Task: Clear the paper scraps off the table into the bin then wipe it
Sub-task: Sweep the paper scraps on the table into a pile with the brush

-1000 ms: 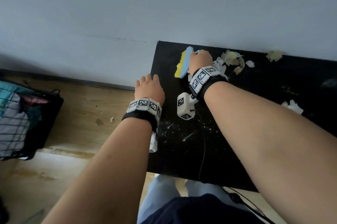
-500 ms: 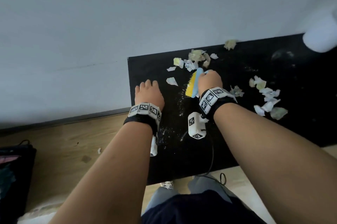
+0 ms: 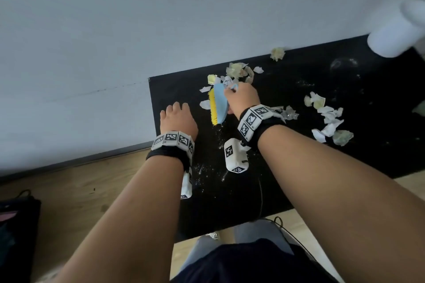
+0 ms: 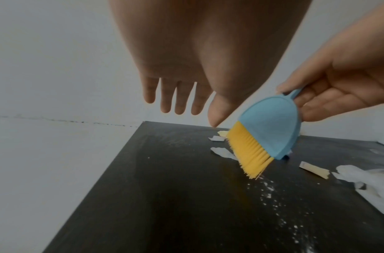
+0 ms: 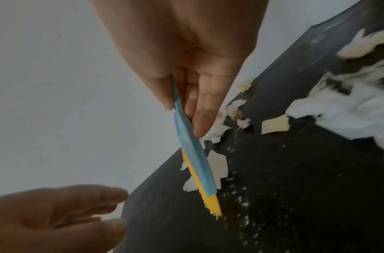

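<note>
My right hand grips a small blue brush with yellow bristles by its handle. The bristles point left and down, just above the black table. White and yellowish paper scraps lie behind the brush, a few just left of it, more to the right. My left hand hovers open at the table's left edge, fingers straight, holding nothing.
White crumbs speckle the table near its front left. A pale wall runs behind the table. A wooden floor lies left, with a dark bag at the far left. A blurred white object sits at the upper right.
The view has swung right, showing more scraps on the table's right side. My right hand has drawn the brush from the back edge toward me; a few scraps now lie left of its bristles.
</note>
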